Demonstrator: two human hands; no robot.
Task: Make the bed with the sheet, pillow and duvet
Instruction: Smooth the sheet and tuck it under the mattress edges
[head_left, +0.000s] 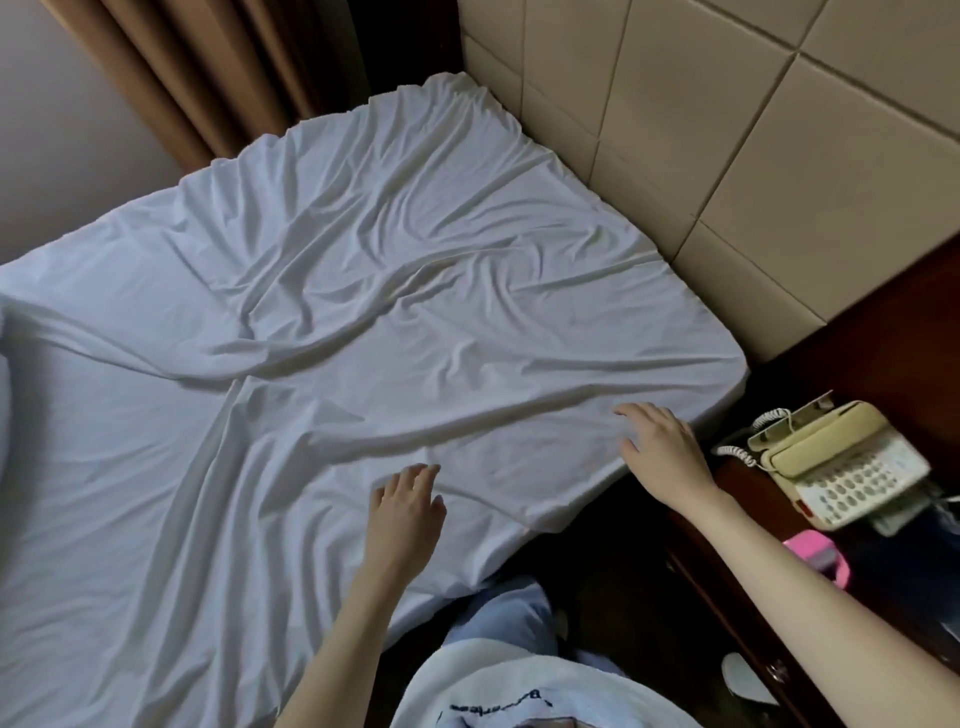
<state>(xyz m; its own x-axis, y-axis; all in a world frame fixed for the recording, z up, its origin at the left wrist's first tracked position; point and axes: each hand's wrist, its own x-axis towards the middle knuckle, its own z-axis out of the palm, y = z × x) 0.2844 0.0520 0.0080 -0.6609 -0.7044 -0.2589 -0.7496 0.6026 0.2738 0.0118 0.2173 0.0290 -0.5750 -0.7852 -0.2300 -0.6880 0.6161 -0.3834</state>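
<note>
A white sheet (337, 322) covers the bed, heavily creased, with long folds running across its middle and down toward the near edge. My left hand (408, 506) lies flat on the sheet near the bed's near side, fingers spread and straight. My right hand (662, 447) rests on the sheet close to the near right corner by the headboard, fingers relaxed and open. A bit of white bedding (4, 410) shows at the far left edge. No pillow is in view.
A padded beige headboard (753, 130) runs along the right. A dark wooden nightstand (872, 343) holds a cream telephone (836, 462) and a pink object (818, 558). Brown curtains (208, 78) hang behind the bed. A narrow dark gap separates bed and nightstand.
</note>
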